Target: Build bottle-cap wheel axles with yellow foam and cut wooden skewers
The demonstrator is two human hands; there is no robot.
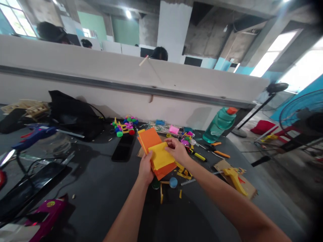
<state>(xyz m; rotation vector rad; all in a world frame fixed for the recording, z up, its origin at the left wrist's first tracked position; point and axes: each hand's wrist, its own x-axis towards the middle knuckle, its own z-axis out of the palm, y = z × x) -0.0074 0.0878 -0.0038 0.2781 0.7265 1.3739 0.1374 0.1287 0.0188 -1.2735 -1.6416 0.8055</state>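
Head view: your left hand (146, 169) pinches flat, rectangular, paper-like orange-and-yellow sheets (160, 158) just right of it; your right hand (179, 152) curls, half-closed, at their right edge, hold unclear. Keep the left grip firm, sheets flat.

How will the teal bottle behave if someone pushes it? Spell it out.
The teal bottle would probably tip if pushed high up, since it stands taller than it is wide. Once down, it might roll, as its body looks rounded. Its weight is harder to judge: I can't tell how full it is.
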